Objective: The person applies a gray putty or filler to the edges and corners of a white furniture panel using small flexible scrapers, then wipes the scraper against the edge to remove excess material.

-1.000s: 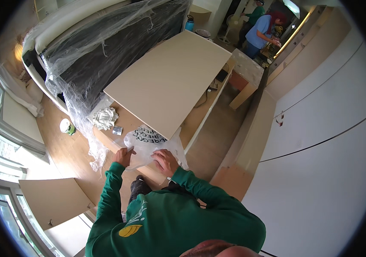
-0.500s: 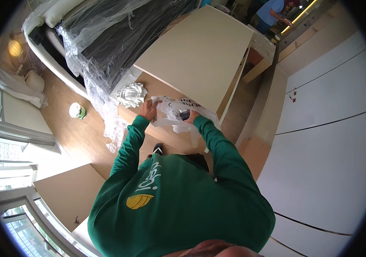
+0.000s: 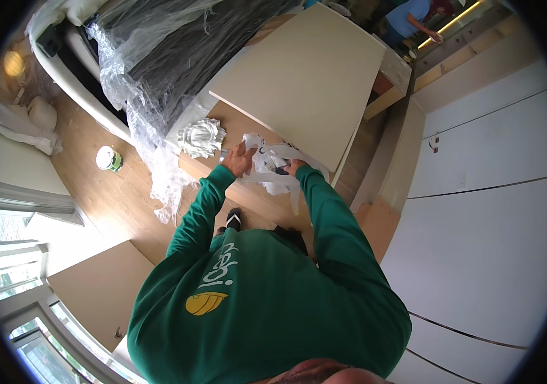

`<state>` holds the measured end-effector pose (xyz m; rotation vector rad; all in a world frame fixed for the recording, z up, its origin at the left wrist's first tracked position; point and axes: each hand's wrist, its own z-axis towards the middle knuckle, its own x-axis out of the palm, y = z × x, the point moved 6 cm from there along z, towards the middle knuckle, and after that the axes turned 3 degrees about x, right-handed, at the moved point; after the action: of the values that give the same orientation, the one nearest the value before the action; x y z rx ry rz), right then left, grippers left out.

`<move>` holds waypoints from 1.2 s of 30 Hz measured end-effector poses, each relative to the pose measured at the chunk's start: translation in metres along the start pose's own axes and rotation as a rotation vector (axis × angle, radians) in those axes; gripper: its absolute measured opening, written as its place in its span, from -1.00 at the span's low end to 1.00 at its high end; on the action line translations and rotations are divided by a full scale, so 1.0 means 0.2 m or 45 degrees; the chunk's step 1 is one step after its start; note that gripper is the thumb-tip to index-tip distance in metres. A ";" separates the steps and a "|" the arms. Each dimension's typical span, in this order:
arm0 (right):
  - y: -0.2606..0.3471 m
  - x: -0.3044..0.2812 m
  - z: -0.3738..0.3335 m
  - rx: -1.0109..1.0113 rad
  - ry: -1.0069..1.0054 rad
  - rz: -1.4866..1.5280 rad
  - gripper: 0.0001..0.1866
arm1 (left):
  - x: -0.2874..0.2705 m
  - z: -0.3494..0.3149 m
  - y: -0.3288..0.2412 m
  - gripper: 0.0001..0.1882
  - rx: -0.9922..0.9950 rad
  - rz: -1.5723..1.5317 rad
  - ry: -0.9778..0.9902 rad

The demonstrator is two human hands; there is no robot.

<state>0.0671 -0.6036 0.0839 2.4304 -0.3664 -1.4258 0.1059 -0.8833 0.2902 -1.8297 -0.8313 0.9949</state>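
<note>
A crumpled white plastic bag with dark print (image 3: 272,153) lies between my hands at the near edge of the wooden surface. My left hand (image 3: 239,161) is closed on the bag's left side. My right hand (image 3: 296,167) grips its right side, the fingers partly hidden by the folds. A small dark object (image 3: 280,170) shows at the right fingertips; its kind is unclear. Just left of my left hand sits a silver, crumpled foil-like piece (image 3: 201,137).
A large beige panel (image 3: 305,77) lies beyond the bag. Clear plastic sheeting (image 3: 139,89) covers dark furniture at left. A white and green tub (image 3: 109,159) stands on the floor. White cabinet doors (image 3: 478,230) line the right. A person in blue (image 3: 411,20) works far right.
My left hand has shifted slightly right, and the bag's left side is bunched up more. My right hand has moved a little right and away from me. The view has shifted slightly.
</note>
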 end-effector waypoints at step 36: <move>-0.15 -0.12 -0.36 -0.018 0.031 0.233 -0.12 | 0.13 -0.25 -0.15 -0.69 0.313 -0.306 -0.027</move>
<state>0.1211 -0.5588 0.1247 2.3333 -0.5555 -1.3153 0.1573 -0.8679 0.3242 -1.4758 -0.8771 0.9189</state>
